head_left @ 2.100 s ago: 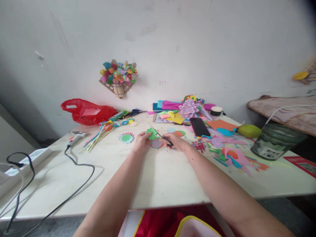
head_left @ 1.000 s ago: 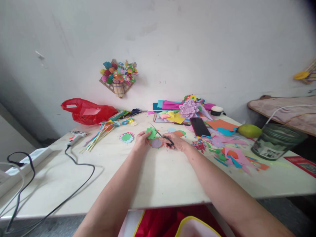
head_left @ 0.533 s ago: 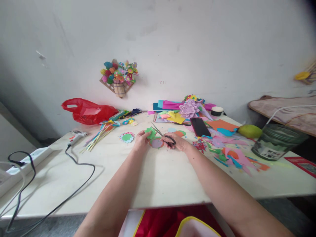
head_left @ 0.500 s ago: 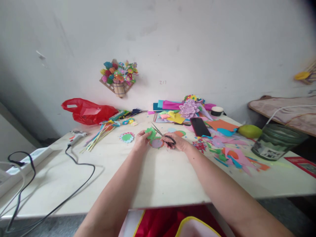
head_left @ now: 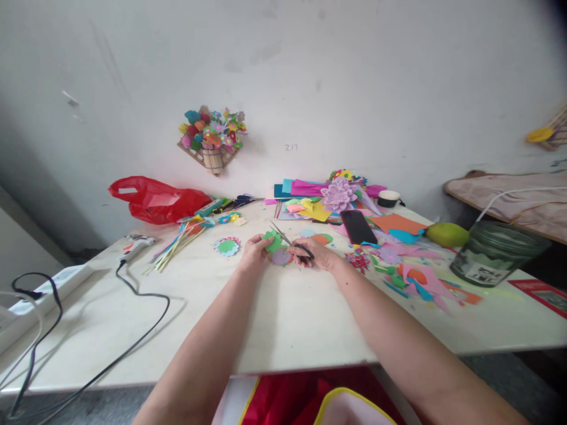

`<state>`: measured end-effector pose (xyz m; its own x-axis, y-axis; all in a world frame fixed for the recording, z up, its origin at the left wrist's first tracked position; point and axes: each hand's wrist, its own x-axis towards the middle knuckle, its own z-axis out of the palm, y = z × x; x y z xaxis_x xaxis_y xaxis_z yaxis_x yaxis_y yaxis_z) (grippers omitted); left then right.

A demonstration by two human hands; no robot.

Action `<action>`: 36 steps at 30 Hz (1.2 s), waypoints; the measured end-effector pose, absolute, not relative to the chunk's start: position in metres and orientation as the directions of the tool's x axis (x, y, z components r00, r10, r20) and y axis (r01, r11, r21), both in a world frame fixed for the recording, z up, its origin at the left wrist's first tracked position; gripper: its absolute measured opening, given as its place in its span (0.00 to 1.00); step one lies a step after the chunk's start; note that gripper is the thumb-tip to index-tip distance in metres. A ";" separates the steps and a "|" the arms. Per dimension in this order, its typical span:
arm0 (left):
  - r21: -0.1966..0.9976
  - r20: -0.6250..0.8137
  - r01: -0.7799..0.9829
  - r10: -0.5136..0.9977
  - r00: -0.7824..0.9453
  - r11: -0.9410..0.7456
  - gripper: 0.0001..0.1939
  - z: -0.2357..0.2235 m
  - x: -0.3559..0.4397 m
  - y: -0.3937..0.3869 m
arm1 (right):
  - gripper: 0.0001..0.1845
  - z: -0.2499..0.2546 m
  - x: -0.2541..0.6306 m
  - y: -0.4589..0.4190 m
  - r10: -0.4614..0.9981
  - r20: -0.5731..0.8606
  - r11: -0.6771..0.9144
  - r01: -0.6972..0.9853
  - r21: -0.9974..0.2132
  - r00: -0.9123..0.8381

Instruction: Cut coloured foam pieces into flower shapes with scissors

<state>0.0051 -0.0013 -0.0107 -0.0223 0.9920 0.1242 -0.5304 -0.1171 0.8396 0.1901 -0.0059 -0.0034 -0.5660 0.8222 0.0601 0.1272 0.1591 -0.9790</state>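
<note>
Pinching green scalloped cutout [head_left: 275, 239] in left hand [head_left: 254, 250], gripping scissors [head_left: 291, 242] in right hand [head_left: 318, 254]
Probably feeling light and bendy, suiting holding by its eight-o'clock rim

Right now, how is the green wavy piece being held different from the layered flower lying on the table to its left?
The green piece is held in the left grip, while the layered flower lies on the table. The green piece looks plain green; the layered flower has a green middle, a pale blue ring and some red near its edge. Both have wavy edges and some green.
</note>
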 end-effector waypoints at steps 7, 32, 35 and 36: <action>0.815 0.069 -0.576 0.997 -0.029 -0.073 0.11 -0.007 0.008 -0.003 | 0.16 -0.004 0.189 -0.006 0.839 0.062 0.167 0.149 -0.975 -0.540; 0.788 0.023 -0.615 1.000 -0.007 -0.022 0.09 -0.006 0.012 -0.004 | 0.16 -0.007 0.186 -0.004 0.869 0.069 0.203 0.226 -0.953 -0.490; 0.790 0.028 -0.613 1.000 0.000 -0.022 0.08 -0.007 0.012 -0.003 | 0.17 -0.009 0.187 -0.003 0.866 0.074 0.208 0.222 -0.953 -0.495; 0.791 0.032 -0.611 0.999 0.007 -0.021 0.08 -0.007 0.012 -0.003 | 0.17 -0.010 0.186 -0.003 0.864 0.077 0.212 0.220 -0.952 -0.498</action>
<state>0.0115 -0.0034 -0.0070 0.0069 0.9995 0.0317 -0.6113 -0.0209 0.7911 0.1864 -0.0026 -0.0096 -0.4983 0.8636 0.0770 0.2197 0.2116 -0.9523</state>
